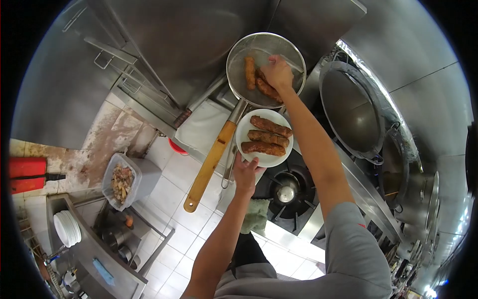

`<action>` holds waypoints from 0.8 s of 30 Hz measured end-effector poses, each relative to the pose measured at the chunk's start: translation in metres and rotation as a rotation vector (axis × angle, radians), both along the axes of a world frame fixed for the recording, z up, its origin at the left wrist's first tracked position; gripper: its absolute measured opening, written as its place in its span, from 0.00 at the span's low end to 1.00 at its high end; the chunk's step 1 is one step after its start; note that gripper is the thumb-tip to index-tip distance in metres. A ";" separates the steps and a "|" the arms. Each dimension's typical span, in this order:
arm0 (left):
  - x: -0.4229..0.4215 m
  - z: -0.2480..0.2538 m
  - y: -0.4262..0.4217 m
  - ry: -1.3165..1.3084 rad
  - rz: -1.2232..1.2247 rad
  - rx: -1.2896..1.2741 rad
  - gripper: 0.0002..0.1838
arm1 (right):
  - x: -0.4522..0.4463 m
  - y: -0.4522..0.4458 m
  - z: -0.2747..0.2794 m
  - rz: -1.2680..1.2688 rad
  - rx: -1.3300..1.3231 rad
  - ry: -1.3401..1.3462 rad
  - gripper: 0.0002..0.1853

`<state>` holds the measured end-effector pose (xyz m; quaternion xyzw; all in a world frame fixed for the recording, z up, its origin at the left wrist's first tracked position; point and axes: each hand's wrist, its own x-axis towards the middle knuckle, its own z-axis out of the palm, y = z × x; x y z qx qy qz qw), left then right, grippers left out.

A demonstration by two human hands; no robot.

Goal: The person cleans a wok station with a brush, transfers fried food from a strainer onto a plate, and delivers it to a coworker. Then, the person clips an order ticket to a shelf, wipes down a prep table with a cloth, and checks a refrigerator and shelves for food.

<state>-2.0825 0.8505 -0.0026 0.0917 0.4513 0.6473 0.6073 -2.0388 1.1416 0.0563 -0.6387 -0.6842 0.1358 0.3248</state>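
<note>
Head view, kitchen station, items as found.

Item: left hand (245, 175), one. Closed on the near rim of the plate, thumb over the edge, the other fingers largely hidden beneath; presumably so gripped to keep the plate level and its middle free.

Item: white round plate (242, 132), one. Held just below the strainer, toward the wearer; the nearness probably shortens the carry between the two and limits drips.

Item: browned rolls (268, 138), three. Side by side across the plate, roughly parallel, likely so laid that they neither stack nor roll off.

Item: round mesh strainer (239, 56), one. Bowl beyond the plate; what supports it cannot be told. Wooden handle (211, 164) slants back toward the wearer, left of the plate, apparently clear of both arms.

Item: fried rolls (250, 73), at least two, inside the strainer; one upright in view at left, another lying slantwise. Mesh presumably lets oil drain.

Item: right hand (279, 74), one. Inside the strainer, fingers partly curled at the slanting roll (269, 90); whether they grip it cannot be told.

Adjacent: gas burner (286, 193), no pan on it; large wok (352, 112), right; green cloth (255, 214), nearer the wearer.
</note>
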 end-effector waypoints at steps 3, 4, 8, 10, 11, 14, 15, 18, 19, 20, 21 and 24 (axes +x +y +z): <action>0.000 -0.003 0.003 0.002 -0.003 0.028 0.30 | 0.013 -0.017 0.027 0.033 0.016 -0.049 0.19; 0.001 -0.007 0.001 -0.005 -0.006 0.014 0.29 | 0.019 -0.025 0.036 0.036 0.016 -0.046 0.19; 0.002 0.000 -0.006 -0.027 -0.008 -0.002 0.29 | 0.049 -0.039 0.022 0.070 0.030 -0.191 0.21; 0.003 0.010 -0.011 -0.023 -0.029 -0.007 0.29 | 0.058 -0.041 0.013 0.088 0.270 -0.185 0.21; 0.004 0.011 -0.014 -0.028 -0.035 -0.004 0.29 | 0.059 -0.044 0.020 0.105 0.241 -0.166 0.21; 0.006 0.017 -0.022 -0.035 -0.042 -0.005 0.28 | 0.054 -0.050 0.054 0.130 0.037 -0.153 0.22; 0.007 0.019 -0.024 -0.038 -0.045 -0.011 0.27 | 0.049 -0.051 0.064 0.135 -0.138 -0.161 0.24; 0.005 0.023 -0.029 -0.013 -0.061 -0.019 0.27 | 0.035 -0.024 0.043 0.119 0.000 -0.182 0.29; 0.005 0.024 -0.030 -0.018 -0.057 -0.025 0.26 | 0.028 -0.010 0.038 0.122 0.004 -0.180 0.29; 0.006 0.024 -0.031 -0.015 -0.054 -0.022 0.26 | 0.018 0.005 0.033 0.149 -0.171 -0.212 0.31; 0.006 0.022 -0.031 -0.012 -0.050 -0.027 0.26 | 0.008 0.014 0.027 0.176 -0.345 -0.242 0.33; 0.007 0.015 -0.030 -0.008 -0.043 -0.027 0.27 | -0.035 0.021 -0.006 -0.143 -0.119 -0.460 0.33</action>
